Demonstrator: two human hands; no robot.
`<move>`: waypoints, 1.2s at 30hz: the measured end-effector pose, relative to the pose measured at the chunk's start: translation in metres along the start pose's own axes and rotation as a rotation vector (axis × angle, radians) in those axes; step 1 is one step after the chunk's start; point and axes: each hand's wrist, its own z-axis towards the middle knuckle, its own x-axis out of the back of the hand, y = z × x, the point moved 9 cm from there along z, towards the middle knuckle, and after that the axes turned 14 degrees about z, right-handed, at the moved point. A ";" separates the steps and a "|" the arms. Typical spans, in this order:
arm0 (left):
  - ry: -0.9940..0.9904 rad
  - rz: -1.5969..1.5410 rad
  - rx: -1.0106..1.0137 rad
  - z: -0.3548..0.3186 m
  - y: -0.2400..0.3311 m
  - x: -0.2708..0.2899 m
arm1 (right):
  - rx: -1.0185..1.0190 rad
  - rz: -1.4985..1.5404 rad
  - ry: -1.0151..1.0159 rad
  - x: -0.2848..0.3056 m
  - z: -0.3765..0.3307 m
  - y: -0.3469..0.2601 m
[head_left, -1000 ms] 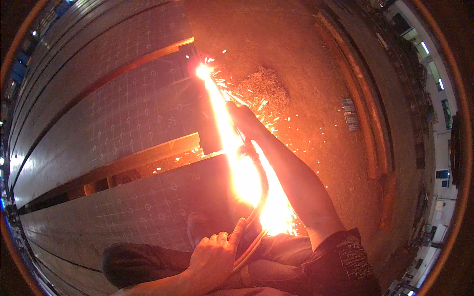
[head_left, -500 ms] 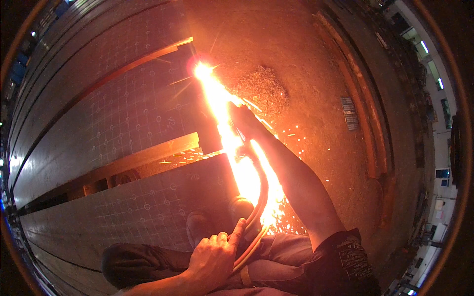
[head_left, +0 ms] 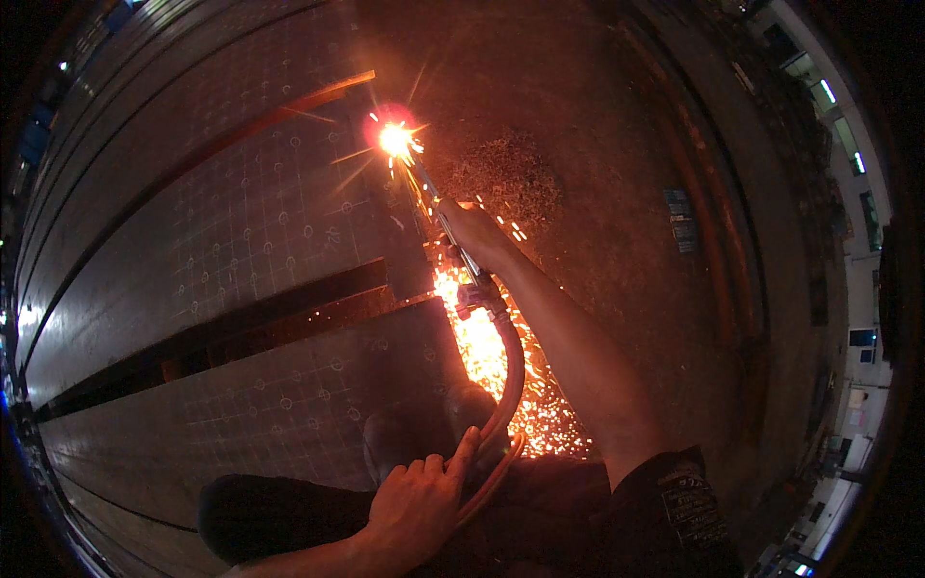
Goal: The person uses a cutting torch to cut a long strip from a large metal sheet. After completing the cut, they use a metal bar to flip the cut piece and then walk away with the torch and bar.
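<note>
A large dark steel plate [head_left: 241,222], marked with a grid of chalk lines and small circles, was spread across the left, with a long cut gap [head_left: 260,323] running through it. Low in the middle, the left hand [head_left: 414,506] was laid against the orange hose [head_left: 506,405], its fingers curled loosely and the thumb raised along the hose. The cutting torch [head_left: 453,231] was held further up, its tip at a bright flame [head_left: 395,140] on the plate's edge. The right hand [head_left: 477,236] was closed around the torch body, fingers wrapped tight. Glowing sparks [head_left: 501,385] were scattered below. A heap of metal scraps [head_left: 506,178] lay to the right on the floor.
</note>
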 end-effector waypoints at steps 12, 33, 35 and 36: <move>0.081 0.068 0.002 0.000 0.001 0.001 | 0.104 -0.163 0.051 0.000 -0.020 -0.021; 0.098 0.061 -0.020 -0.001 0.003 0.006 | 0.243 -0.322 -0.008 0.004 -0.012 -0.023; 0.089 0.064 -0.028 0.000 0.004 0.006 | 0.258 -0.274 -0.022 0.009 -0.004 -0.016; 0.079 0.068 -0.025 -0.001 0.003 0.006 | 0.244 -0.219 -0.027 0.006 -0.006 -0.017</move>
